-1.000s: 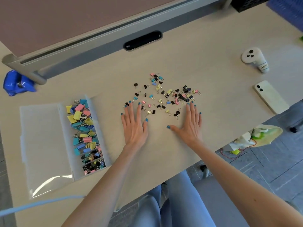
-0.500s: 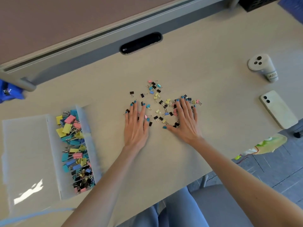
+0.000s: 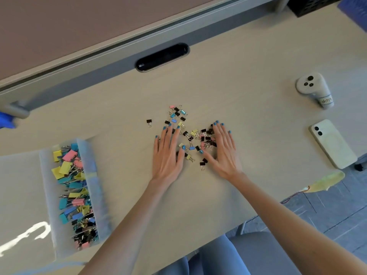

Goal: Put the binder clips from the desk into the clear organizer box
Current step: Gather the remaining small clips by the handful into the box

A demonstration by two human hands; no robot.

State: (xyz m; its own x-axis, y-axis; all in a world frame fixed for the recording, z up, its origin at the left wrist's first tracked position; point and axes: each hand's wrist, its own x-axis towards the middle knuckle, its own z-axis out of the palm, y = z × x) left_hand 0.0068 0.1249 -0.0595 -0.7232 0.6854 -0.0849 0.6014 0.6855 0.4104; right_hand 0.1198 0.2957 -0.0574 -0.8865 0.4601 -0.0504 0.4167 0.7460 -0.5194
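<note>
Several small binder clips (image 3: 195, 134), black, blue, yellow and pink, lie scattered on the beige desk. My left hand (image 3: 168, 153) lies flat, fingers straight, on the left side of the pile. My right hand (image 3: 222, 151) lies flat on the right side, covering some clips. One black clip (image 3: 149, 122) lies apart to the left. The clear organizer box (image 3: 87, 155) stands at the left with many larger coloured clips in one compartment; its lid lies open further left.
A white phone (image 3: 333, 143) and a white controller (image 3: 313, 88) lie at the right. A black cable slot (image 3: 161, 56) is set in the desk at the back. The desk's front edge runs just below my forearms.
Both hands slid forward and inward over the clips, drawing the scattered clips into a tighter pile between them. The view shifted, so the box sits further left.
</note>
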